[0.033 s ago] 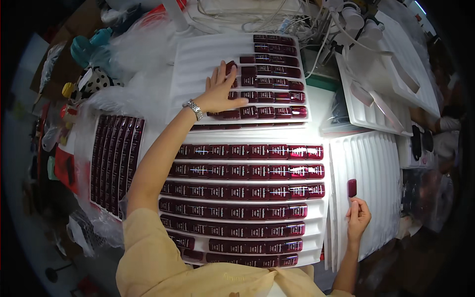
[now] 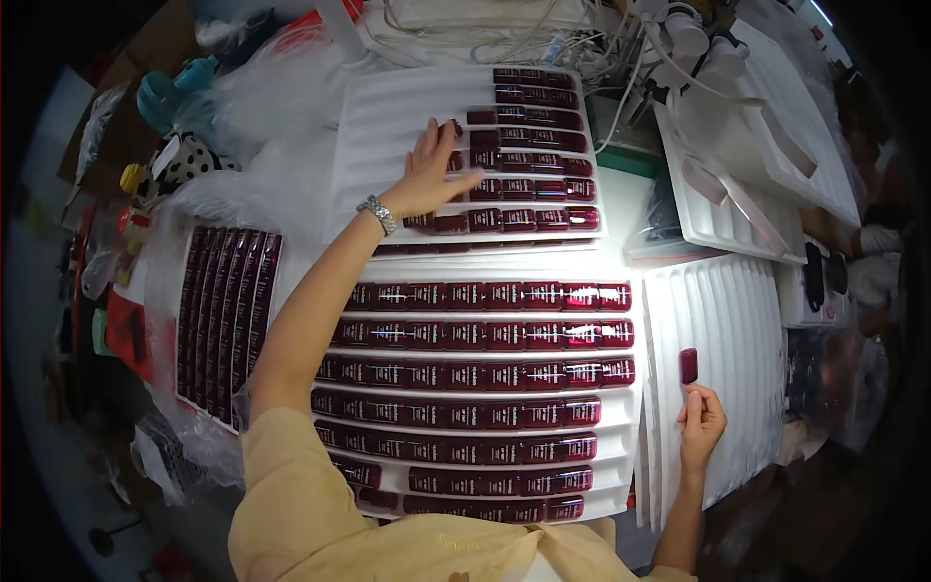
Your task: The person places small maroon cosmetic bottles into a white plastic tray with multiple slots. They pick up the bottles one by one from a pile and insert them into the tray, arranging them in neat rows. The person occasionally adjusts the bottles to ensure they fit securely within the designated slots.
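Note:
My left hand [image 2: 430, 177] reaches over the upper white tray [image 2: 402, 102], fingers stretched and apart, a metal watch on its wrist. By its fingertips sits a small dark red glossy bottle [image 2: 454, 127]; whether they touch is hard to tell. Partial rows of the same bottles [image 2: 533, 189] lie in the grooves to the right of this hand, some partly hidden beneath it. At the right, my right hand [image 2: 700, 427] pinches the lower end of a single dark red bottle [image 2: 689, 366], held upright over a ribbed white tray [image 2: 727, 320].
A fuller tray of bottles [image 2: 475, 372] lies close to my body, with gaps in its nearest rows. Another filled tray [image 2: 228, 320] stands at the left beside clear plastic wrap [image 2: 276, 112]. White trays [image 2: 727, 228] are stacked at the far right, near cables [image 2: 524, 39].
My left hand has shifted very slightly left over the upper tray. My right hand and its bottle look almost unchanged.

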### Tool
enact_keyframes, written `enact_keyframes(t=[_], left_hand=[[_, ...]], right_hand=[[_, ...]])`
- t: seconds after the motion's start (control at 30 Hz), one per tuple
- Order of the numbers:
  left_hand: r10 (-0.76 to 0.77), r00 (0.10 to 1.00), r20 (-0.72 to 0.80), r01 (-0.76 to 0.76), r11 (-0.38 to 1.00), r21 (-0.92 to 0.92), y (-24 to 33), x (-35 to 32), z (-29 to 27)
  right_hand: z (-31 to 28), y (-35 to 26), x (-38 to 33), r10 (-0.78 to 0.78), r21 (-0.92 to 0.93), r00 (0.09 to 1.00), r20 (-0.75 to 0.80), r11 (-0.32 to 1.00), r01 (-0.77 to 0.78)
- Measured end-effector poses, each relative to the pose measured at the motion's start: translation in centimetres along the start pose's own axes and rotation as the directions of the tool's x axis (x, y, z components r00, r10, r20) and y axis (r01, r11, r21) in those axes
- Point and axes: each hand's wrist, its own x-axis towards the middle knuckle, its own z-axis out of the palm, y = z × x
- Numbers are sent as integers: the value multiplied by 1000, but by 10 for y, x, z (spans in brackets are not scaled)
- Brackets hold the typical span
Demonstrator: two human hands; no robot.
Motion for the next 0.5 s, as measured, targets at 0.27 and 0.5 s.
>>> enact_keyframes(t=[0.27,0.5], left_hand=[[-126,971,-205,143,987,69,26,35,16],[-161,773,-614,-32,956,-291,3,33,22]], right_hand=[[-35,-21,-15,-79,-3,991,-108,997,79],[-168,80,-74,-119,-829,936,-333,509,-231]])
